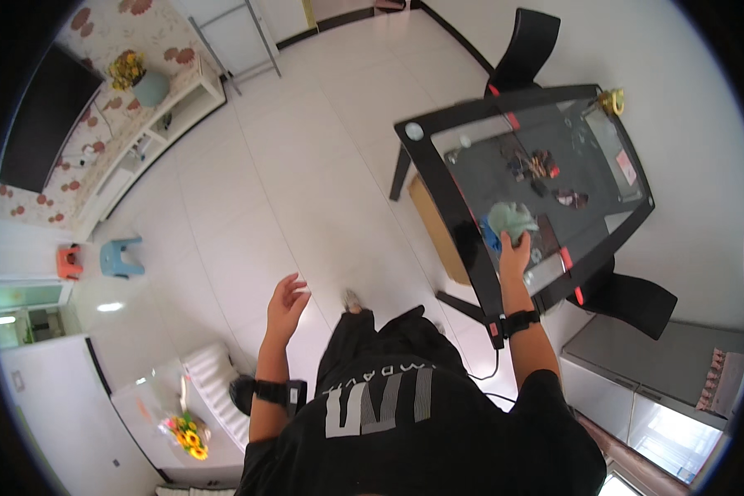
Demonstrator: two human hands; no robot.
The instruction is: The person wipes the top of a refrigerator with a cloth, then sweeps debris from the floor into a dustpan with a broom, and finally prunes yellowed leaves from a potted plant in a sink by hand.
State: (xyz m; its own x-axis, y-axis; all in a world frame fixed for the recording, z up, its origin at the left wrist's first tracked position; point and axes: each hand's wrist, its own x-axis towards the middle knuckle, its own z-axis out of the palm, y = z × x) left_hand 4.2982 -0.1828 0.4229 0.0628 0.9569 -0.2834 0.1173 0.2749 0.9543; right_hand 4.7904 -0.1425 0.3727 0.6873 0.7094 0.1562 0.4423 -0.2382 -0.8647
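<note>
Overhead view of a person at work beside a black-rimmed table (449,194) with a glass top, at the right of the frame. The right hand (515,253), right of centre, grasps a pale green, crumpled cloth (511,217) at its lower edge; the cloth lies over the lower left part of the tabletop, though whether its whole underside touches the glass cannot be told. A blue item (491,237) shows just beside the cloth, on its left. The left hand (286,307), near the centre of the frame, is released, its fingers loosely curled and parted above the pale tiled floor (306,182). Farther up the tabletop lie a dark cluster with a red part (539,164) and, below it, a smaller dark bundle (571,198), both too small to identify; a gold-coloured ornament (612,102) stands at the upper right corner. Black chairs flank the table, one above (529,48) and one at the lower right (632,302). At the upper left, a blue-grey vase (150,88) holds yellow flowers; at the left, a blue stool (121,258) stands near an orange-red stool (69,262).
</note>
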